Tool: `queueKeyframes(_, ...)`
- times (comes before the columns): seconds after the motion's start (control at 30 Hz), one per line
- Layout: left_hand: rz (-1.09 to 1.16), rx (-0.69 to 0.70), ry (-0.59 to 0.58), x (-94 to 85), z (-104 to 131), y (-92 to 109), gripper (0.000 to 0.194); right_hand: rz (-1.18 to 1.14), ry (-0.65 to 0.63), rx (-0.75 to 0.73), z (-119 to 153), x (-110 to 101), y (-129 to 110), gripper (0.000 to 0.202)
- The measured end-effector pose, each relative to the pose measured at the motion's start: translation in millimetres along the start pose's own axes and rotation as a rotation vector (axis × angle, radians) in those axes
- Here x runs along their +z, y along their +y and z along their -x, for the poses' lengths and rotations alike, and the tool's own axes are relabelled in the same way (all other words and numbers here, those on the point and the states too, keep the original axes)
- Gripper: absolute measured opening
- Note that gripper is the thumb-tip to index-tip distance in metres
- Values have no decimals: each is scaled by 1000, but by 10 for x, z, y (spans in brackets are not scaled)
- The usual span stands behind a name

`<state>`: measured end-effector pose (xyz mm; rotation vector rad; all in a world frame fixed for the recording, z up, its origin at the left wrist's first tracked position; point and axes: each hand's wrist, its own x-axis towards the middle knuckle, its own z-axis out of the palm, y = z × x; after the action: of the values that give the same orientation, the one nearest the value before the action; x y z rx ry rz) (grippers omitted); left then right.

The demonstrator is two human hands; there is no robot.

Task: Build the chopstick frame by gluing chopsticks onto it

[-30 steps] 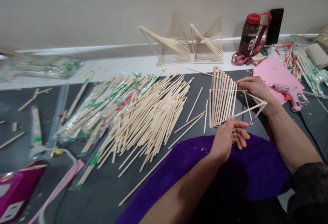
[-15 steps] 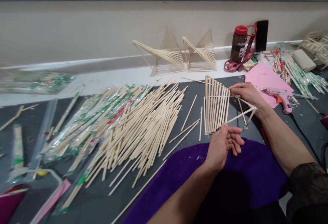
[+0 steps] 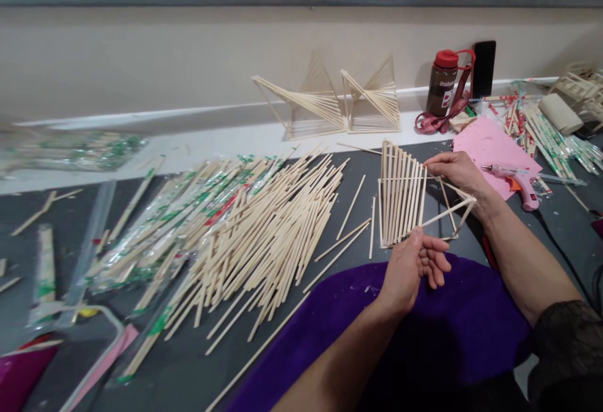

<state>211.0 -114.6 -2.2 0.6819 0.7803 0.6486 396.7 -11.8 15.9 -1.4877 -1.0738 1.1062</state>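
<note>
A frame of thin wooden chopsticks [image 3: 402, 198], with a row of slats side by side and a triangular part at its right, stands on the dark table in front of me. My left hand [image 3: 414, 264] is at the lower end of the rightmost slat, thumb and forefinger pinching there while the other fingers curl loosely. At the upper end of that same slat, my right hand [image 3: 456, 173] pinches with its fingertips. Its wrist passes behind the pointed right corner of the frame.
Left of the frame lies a big pile of loose chopsticks [image 3: 273, 242], beside plastic-wrapped chopsticks [image 3: 174, 205]. Two finished-looking twisted stick frames [image 3: 320, 107] stand by the wall. At right are a pink glue gun [image 3: 516, 179] on pink paper [image 3: 475, 139], a bottle [image 3: 443, 85] and a phone [image 3: 483, 68].
The whole view has shifted slightly, so things appear a little further right. Both hands keep their grip on the frame, with no clear movement against it.
</note>
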Motion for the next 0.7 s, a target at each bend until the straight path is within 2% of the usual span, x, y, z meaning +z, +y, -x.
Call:
queueKeyframes(0.23,-16,-6,-104,-69,24,8,56,-5,-20,-54,18,-56,-55,17)
queueKeyframes(0.5,12,-2,-273,-158,65,11,55,-26,-102,-104,16,-276,-202,15)
queueKeyframes(0.7,0,-28,-384,-236,177,105,63,-130,-132,-321,236,-482,-495,13)
